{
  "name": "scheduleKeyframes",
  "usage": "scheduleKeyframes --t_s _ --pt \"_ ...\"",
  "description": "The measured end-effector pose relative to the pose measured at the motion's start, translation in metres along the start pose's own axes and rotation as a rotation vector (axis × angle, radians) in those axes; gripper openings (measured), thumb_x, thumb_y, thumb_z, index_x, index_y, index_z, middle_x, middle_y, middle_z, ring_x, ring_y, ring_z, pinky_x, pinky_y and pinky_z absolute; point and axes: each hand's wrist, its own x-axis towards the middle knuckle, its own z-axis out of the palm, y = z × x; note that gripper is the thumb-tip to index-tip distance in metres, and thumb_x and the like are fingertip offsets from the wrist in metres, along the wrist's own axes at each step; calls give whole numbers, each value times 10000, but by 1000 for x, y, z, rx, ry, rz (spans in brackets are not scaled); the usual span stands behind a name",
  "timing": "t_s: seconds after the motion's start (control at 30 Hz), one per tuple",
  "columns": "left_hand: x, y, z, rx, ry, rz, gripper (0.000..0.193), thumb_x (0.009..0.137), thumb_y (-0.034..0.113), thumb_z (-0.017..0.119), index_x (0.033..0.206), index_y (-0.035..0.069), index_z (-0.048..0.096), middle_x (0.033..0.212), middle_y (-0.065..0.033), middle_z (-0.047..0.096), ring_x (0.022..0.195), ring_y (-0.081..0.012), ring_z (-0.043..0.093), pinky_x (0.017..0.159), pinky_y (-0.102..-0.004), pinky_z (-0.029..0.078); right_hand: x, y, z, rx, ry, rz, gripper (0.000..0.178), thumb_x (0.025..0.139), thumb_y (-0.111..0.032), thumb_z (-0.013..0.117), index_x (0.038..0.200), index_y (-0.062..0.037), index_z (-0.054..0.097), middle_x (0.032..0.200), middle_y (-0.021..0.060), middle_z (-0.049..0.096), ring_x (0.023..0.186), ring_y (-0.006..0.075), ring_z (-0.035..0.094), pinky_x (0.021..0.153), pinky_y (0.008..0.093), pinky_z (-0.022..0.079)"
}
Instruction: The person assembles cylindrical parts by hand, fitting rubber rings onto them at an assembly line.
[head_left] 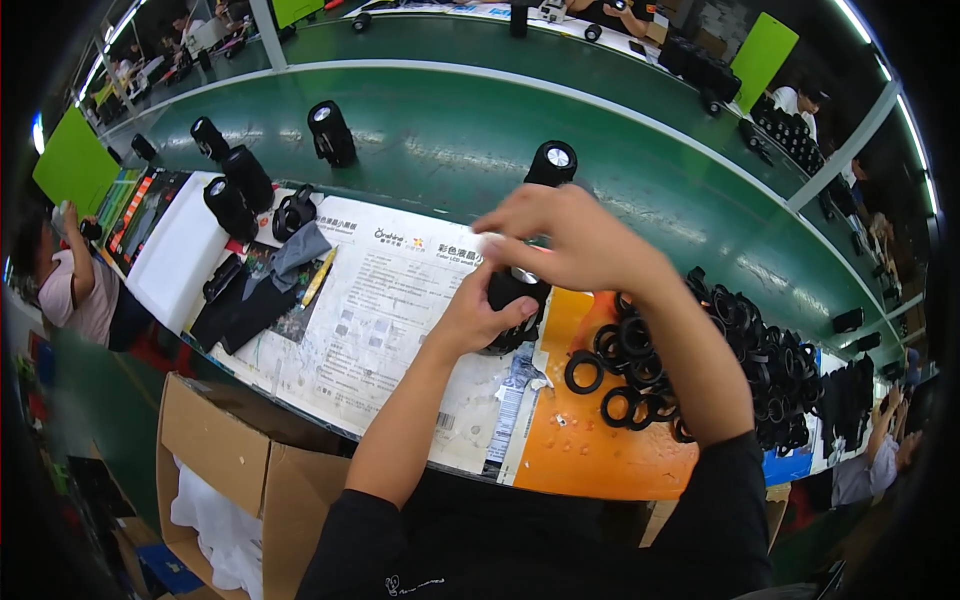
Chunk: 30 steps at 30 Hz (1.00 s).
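My left hand (474,318) is wrapped round the side of a black cylindrical speaker (513,292) that stands on the printed white sheet in front of me. Over the top of this speaker my right hand (575,232) is bent, its thumb and fingers drawn together near the upper left rim. Something small and whitish shows at those fingertips, too blurred to name. Just beyond my hands stands another black speaker (553,163) with a silver round end. To the right of the held speaker lies a big heap of black rings (752,350), with one loose ring (584,371) at its near edge.
Several black speakers (331,134) stand on the green conveyor and at the left. Dark cloths (262,290) and a yellow pen (318,278) lie on the white sheet (385,300). An orange board (600,455) bears the rings. A cardboard box (215,425) stands lower left. Other people work around.
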Motion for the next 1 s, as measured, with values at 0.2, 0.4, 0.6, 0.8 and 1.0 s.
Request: scheduleKeyframes --t_s 0.2,0.4,0.6,0.8,1.0 --pt "-2 -7 0 -28 68 -90 729 904 294 926 1461 -50 607 1400 -149 716 1265 -240 685 1128 -391 545 34 10 60 185 -238 381 494 1135 -441 613 975 -47 865 989 195 829 896 394 757 888 459 604" --pt "2 2 3 33 29 -109 798 861 402 945 1432 -59 632 1377 -154 717 1292 -245 680 1120 -388 545 20 22 59 281 -87 353 482 1133 -413 596 971 -46 864 962 190 824 879 366 759 874 442 591" --pt "-8 23 -10 262 -132 -120 1146 778 335 1024 1651 -11 366 1555 -209 596 1475 -309 575 1256 -435 451 12 34 63 122 192 275 311 1064 -329 722 1012 -46 841 1017 155 819 995 356 750 940 434 588" --pt "12 16 -42 279 127 -216 839 747 185 1058 1391 75 531 1264 -169 735 1177 -253 712 972 -381 609 -24 110 7 -727 436 517 470 982 -356 831 1415 -204 729 1591 233 576 1478 470 488 1179 633 437" --pt "127 65 -42 692 315 238 668 772 166 1013 1356 41 712 1266 -149 749 1163 -302 731 1059 -401 571 -66 119 -16 -352 250 661 611 964 -319 861 1514 -233 607 1350 273 630 1270 503 660 1047 550 591"
